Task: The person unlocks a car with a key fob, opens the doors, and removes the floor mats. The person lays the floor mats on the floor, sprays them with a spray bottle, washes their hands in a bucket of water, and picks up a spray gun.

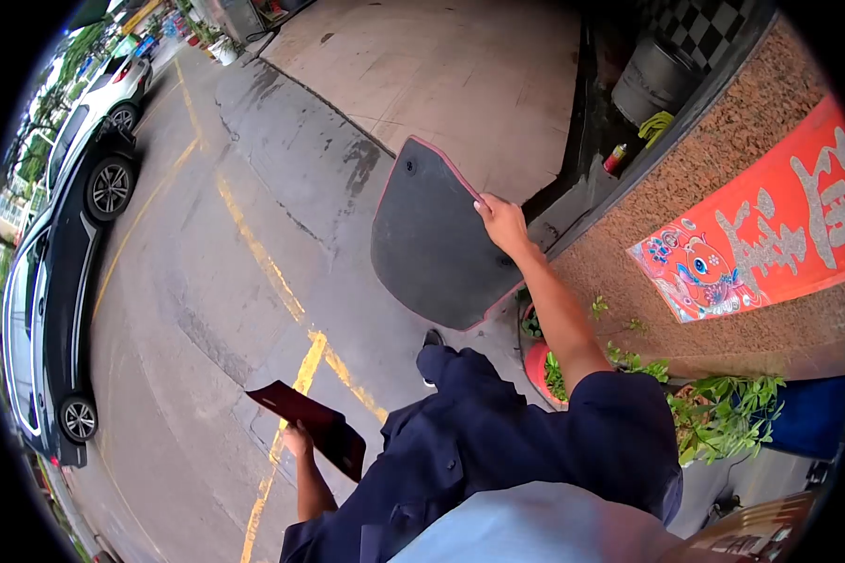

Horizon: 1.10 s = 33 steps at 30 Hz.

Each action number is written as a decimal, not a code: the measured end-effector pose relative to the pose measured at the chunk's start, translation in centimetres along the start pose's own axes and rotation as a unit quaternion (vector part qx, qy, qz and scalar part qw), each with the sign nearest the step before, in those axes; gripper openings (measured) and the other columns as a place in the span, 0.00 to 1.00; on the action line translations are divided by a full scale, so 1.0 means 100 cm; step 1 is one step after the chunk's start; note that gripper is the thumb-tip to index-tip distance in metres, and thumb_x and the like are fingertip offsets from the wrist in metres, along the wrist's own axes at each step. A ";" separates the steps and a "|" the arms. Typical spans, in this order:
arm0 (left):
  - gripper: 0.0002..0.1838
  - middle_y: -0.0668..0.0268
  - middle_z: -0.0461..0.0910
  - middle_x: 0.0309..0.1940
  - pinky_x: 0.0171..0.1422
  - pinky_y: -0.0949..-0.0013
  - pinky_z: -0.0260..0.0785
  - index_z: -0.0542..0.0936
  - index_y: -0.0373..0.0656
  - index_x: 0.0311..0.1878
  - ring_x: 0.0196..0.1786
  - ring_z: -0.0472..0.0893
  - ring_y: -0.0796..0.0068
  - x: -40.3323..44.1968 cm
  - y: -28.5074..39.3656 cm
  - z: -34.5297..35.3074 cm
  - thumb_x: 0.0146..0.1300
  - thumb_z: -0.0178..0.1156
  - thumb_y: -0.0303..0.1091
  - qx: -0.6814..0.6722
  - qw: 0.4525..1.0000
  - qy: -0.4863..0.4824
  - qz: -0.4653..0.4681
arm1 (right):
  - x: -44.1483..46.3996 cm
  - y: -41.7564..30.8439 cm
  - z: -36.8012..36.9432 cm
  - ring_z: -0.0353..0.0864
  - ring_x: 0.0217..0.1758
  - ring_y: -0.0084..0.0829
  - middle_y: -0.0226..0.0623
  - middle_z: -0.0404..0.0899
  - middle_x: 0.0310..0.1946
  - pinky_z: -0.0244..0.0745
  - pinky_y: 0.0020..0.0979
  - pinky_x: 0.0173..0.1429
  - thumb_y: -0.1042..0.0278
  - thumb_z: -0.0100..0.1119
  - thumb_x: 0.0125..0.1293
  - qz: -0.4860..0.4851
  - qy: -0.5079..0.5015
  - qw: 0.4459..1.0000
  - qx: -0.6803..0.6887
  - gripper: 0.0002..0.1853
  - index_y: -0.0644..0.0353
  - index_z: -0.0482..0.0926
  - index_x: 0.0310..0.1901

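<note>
My right hand (503, 223) is closed on the edge of a large car floor mat (441, 239). This mat is dark grey with a reddish border and round fastener holes, and it hangs over the pavement ahead of me. Lower left, my left hand (297, 439) grips a second, smaller mat (321, 422), dark maroon and folded or seen at a slant. Its far side is hidden from view. Neither mat touches the ground as far as I can see. One shoe (432, 340) shows below the grey mat.
A black car (61, 310) and a white car (127, 84) are parked along the left. Yellow lines (263, 253) mark the grey pavement. On the right stand a stone wall with a red banner (770, 225), potted plants (545, 371), and a metal bucket (655, 80) by a doorway.
</note>
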<state>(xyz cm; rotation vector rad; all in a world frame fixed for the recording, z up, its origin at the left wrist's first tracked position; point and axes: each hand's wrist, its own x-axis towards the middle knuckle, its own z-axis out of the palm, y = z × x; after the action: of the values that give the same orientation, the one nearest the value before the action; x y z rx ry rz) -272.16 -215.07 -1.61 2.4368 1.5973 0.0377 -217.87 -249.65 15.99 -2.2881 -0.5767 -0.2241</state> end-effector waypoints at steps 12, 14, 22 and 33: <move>0.13 0.51 0.80 0.34 0.43 0.53 0.71 0.78 0.41 0.36 0.39 0.79 0.49 0.453 0.421 0.065 0.58 0.54 0.41 0.055 0.974 -0.141 0.171 | 0.425 0.143 0.078 0.76 0.35 0.50 0.45 0.78 0.31 0.71 0.45 0.38 0.60 0.50 0.63 0.110 -0.022 0.987 -0.114 0.11 0.54 0.76 0.42; 0.15 0.50 0.79 0.35 0.43 0.53 0.71 0.78 0.41 0.36 0.40 0.79 0.49 0.521 0.514 0.076 0.59 0.52 0.44 0.050 0.970 -0.185 0.153 | 0.495 0.174 0.075 0.76 0.34 0.50 0.45 0.78 0.29 0.71 0.45 0.37 0.59 0.50 0.63 0.093 0.010 0.983 -0.155 0.10 0.53 0.76 0.41; 0.16 0.49 0.79 0.33 0.42 0.52 0.70 0.77 0.39 0.34 0.39 0.78 0.47 0.729 0.876 0.060 0.57 0.54 0.45 0.065 0.950 -0.167 0.256 | 0.759 0.284 0.005 0.76 0.34 0.50 0.44 0.78 0.29 0.70 0.45 0.36 0.57 0.50 0.62 0.196 0.029 0.942 -0.269 0.10 0.50 0.76 0.40; 0.19 0.46 0.78 0.35 0.47 0.52 0.69 0.77 0.36 0.35 0.41 0.78 0.46 0.887 1.285 0.101 0.53 0.55 0.45 0.049 0.950 -0.172 0.256 | 1.076 0.532 -0.015 0.76 0.30 0.50 0.46 0.76 0.23 0.69 0.44 0.31 0.60 0.50 0.63 0.187 0.019 0.950 -0.249 0.09 0.56 0.74 0.35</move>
<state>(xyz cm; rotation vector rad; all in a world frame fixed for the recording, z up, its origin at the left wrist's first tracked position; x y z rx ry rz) -118.70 -185.26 5.55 2.6801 0.8165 -0.3681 -97.87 -247.10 18.45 -2.8177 -0.0513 -0.2460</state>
